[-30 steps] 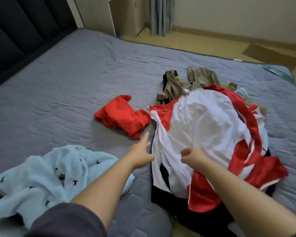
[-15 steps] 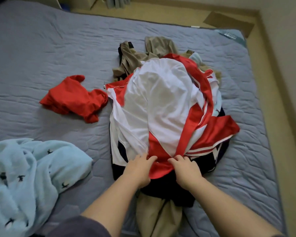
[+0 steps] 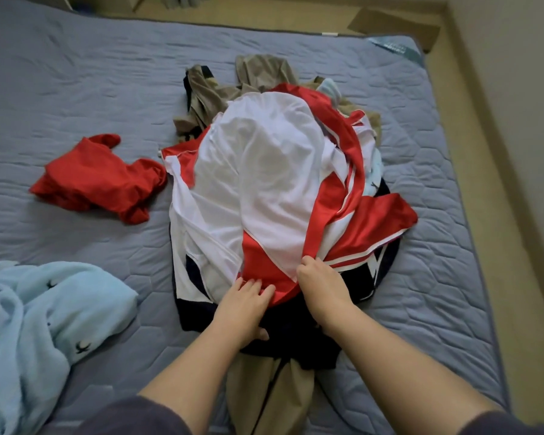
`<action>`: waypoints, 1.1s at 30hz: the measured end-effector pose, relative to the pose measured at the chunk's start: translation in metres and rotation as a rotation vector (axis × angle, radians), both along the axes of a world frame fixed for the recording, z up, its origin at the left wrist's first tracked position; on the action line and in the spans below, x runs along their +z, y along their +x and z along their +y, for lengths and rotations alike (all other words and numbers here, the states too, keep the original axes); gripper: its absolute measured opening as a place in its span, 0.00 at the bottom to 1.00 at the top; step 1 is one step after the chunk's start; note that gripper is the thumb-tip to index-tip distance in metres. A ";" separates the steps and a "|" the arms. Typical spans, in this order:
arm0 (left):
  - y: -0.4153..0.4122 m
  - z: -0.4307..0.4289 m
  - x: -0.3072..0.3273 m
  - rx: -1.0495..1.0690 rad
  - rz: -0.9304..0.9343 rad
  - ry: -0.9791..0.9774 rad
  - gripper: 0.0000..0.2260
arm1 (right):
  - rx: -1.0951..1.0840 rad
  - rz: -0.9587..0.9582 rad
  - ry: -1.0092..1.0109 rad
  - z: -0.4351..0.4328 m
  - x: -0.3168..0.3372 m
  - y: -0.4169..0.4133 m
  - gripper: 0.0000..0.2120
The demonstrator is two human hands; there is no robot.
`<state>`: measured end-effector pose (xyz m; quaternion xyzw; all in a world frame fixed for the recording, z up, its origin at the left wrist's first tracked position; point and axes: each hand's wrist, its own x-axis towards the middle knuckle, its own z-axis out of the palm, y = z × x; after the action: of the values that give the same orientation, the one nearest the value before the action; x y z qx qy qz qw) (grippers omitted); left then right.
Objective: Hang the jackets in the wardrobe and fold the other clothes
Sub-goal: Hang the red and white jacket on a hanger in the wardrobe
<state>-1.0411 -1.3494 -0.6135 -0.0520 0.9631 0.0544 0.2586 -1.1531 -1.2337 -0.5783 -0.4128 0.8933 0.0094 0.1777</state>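
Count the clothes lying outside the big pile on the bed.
2: the red garment sits beside the left edge of the pile, and the light blue fleece lies at near left. More could lie out of frame.

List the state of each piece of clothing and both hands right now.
Red and white jacket: crumpled, topmost.
Red garment: crumpled, lying apart.
Light blue fleece: bunched, unfolded.
Beige trousers: unfolded, mostly covered.
Left hand: flat on the jacket's hem.
Right hand: gripping the jacket.
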 end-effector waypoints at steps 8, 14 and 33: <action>0.002 0.001 0.035 0.552 0.338 0.253 0.04 | 0.096 0.175 -0.008 0.020 0.023 -0.015 0.12; 0.005 -0.011 0.127 0.389 0.516 0.099 0.11 | 0.153 0.207 -0.139 0.030 0.097 -0.012 0.16; 0.008 -0.051 0.633 0.013 0.990 -0.367 0.19 | 0.175 0.062 -0.390 0.030 0.533 -0.034 0.12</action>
<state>-1.0331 -1.4008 0.0198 -0.0706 0.9632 -0.0955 -0.2411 -1.1876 -1.2034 -0.0452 -0.5149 0.8439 -0.1356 0.0656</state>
